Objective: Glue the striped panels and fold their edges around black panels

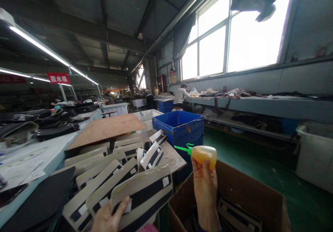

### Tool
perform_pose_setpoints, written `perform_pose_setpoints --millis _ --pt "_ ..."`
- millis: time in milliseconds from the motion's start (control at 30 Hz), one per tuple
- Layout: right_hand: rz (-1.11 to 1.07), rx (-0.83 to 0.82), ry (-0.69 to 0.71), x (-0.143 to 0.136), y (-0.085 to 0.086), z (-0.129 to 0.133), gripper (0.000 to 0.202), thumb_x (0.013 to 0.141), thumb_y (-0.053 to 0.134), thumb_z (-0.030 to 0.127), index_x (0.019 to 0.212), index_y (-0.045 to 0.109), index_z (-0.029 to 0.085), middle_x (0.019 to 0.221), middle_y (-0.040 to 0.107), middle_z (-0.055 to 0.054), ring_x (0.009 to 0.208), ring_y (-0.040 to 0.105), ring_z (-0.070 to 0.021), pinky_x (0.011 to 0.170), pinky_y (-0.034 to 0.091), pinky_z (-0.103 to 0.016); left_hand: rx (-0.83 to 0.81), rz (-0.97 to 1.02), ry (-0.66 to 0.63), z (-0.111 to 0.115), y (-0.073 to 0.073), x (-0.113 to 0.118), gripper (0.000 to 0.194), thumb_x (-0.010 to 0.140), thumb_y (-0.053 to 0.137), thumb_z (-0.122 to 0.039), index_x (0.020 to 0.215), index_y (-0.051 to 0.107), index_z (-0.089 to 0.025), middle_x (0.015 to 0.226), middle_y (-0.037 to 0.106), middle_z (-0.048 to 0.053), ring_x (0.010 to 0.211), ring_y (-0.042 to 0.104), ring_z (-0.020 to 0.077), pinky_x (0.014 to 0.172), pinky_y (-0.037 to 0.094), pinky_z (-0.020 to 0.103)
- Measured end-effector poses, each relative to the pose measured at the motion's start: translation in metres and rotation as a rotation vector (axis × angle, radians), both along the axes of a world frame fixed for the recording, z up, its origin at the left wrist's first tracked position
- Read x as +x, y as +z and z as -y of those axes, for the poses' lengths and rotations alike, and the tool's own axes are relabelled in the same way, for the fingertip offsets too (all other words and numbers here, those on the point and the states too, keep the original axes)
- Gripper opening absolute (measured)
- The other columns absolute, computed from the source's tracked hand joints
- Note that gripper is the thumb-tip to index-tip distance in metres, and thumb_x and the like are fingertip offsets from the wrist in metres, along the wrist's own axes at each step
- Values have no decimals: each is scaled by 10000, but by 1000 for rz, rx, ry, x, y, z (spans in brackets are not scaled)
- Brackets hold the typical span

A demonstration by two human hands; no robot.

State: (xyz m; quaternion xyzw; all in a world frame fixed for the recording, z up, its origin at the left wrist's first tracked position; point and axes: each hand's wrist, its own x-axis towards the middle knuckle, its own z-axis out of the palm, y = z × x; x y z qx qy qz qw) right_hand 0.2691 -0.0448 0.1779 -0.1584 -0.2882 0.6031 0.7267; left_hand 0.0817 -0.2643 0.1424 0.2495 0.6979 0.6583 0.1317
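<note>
My left hand grips the lower left edge of a beige panel with black strips and small white patches; thumb in front, fingers behind. Raised over a cardboard box, my right hand is closed round a squeeze bottle of yellowish liquid. The bottle lies on its side, its green nozzle pointing left, apart from the panel. Similar beige panels lean in overlapping rows just behind and left of the held one. A smaller striped piece rests among them.
The cardboard box below my right hand contains more striped panels. Ahead are a blue bin and a brown board. Black sheets are stacked at left. A person works at the long bench under the window.
</note>
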Motion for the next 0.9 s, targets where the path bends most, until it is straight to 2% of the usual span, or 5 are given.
perform_pose_setpoints --millis 100,200,433,700,900 --pt "-89 -49 29 8 2 -5 459 793 828 498 1137 678 234 1151 738 -34 1155 700 -223 1145 485 -474 84 8 -45 -62 -12 23 419 684 841 -551 835 775 -166 1046 813 123 1197 681 383 1144 454 488" --pt "-146 -77 44 14 3 -8 482 754 880 465 1140 697 242 1148 739 -16 1173 692 -209 1173 461 -450 136 12 -13 -128 -28 35 350 927 676 -458 1077 726 -146 1162 769 111 1175 693 276 1101 478 527" --pt "-203 -108 38 21 5 -9 508 714 927 403 1141 717 228 1189 738 -13 1221 684 -227 1237 370 -484 141 27 65 -231 -66 17 330 980 650 -376 1255 653 -193 1298 675 97 1160 663 256 1013 537 508" --pt "-225 -126 67 16 0 -16 477 722 924 395 1126 731 230 1154 759 -19 1204 693 -227 1233 373 -508 91 84 66 -246 -109 8 393 962 676 -360 1315 622 -195 1386 629 109 1243 625 288 1042 518 540" --pt "-223 -164 127 9 -12 -24 492 680 934 477 1059 739 231 1100 777 -29 1113 726 -229 1172 451 -509 33 109 -36 -189 -149 26 440 990 640 -347 1396 566 -197 1412 625 122 1239 645 280 1045 531 533"
